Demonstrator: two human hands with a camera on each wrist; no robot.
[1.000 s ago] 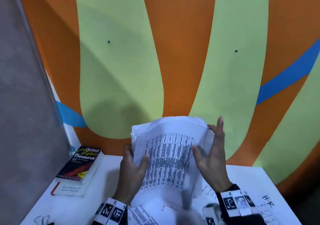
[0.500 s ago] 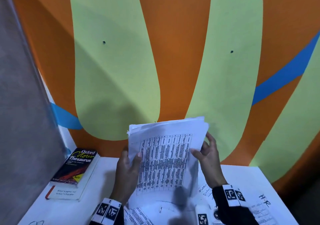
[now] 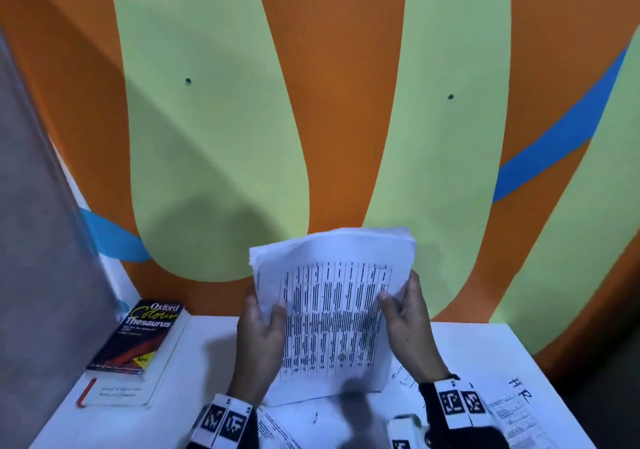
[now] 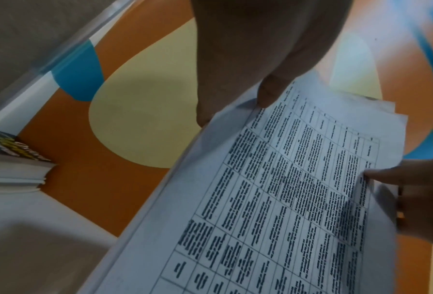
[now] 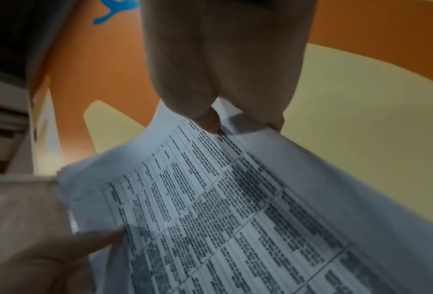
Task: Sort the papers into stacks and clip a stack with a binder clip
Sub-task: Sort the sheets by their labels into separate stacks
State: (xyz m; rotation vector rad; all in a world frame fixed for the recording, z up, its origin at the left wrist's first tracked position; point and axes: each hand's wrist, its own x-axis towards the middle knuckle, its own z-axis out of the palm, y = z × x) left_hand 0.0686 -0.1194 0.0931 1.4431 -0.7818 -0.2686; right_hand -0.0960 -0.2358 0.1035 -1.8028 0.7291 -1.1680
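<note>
Holding the stack [image 3: 332, 313] upright at lower centre above the counter [image 3: 194, 379], left hand [image 3: 259, 338] and right hand [image 3: 408, 327] pinch its sides; uneven sheets may slip out.

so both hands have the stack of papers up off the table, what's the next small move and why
Probably tap the stack of papers on the table to square it. Left hand and right hand pinch its sides, yet the top edges look fanned and uneven, and no clip is on it.

Oxford thesaurus [image 3: 138, 338] atop another book [image 3: 117, 391] on white table [image 3: 180, 379], far-left corner.
</note>
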